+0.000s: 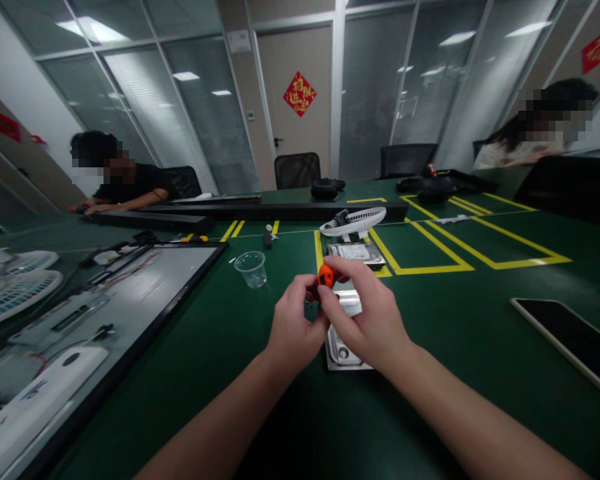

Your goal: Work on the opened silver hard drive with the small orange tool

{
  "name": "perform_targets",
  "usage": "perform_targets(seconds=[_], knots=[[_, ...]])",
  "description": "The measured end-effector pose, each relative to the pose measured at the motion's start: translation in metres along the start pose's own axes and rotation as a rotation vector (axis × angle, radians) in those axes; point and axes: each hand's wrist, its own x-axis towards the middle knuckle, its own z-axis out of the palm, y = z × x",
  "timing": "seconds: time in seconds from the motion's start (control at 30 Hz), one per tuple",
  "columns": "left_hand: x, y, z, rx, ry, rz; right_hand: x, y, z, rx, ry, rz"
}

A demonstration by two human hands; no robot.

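Note:
Between the fingertips of my right hand (367, 307) is a small orange-and-black piece (326, 275), rounded like the end of a screwdriver handle; the rest of it is hidden. My left hand (300, 317) is closed beside it, its fingertips meeting the underside of the same piece. Beneath both hands a silver hard drive (347, 357) lies on the green table, partly covered by my right hand. Just beyond sits a second hard drive (357, 253) with a white label. A clear plastic cup (253, 270) stands to the left of my hands.
A grey panel (145, 280) with electronic parts and a white casing (45, 400) occupy the left. Behind the drives are a white ring-shaped fan guard (355, 221) and a long black bar (280, 211). A dark phone-like slab (570, 333) lies right. Two people sit across the table.

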Motion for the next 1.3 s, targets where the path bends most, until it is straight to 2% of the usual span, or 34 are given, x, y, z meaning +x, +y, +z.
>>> perform_targets(seconds=[0.23, 0.5, 0.67, 0.87, 1.3], knots=[[0.0018, 0.0034, 0.001, -0.025, -0.05, 0.025, -0.0009, 0.0003, -0.0007, 0.039, -0.031, -0.024], [0.0014, 0.004, 0.0013, 0.014, 0.019, 0.041, -0.0004, 0.0019, -0.0003, 0.011, 0.0, -0.023], [0.0007, 0.0022, 0.0011, -0.002, -0.014, 0.042, 0.0006, 0.0014, -0.0006, 0.005, 0.012, -0.015], [0.0018, 0.0019, 0.0005, -0.012, -0.047, 0.038, -0.0002, 0.0016, -0.0013, 0.032, -0.038, -0.017], [-0.0002, 0.002, 0.0008, 0.011, 0.011, 0.021, -0.0009, 0.0033, 0.0007, -0.009, 0.021, -0.022]])
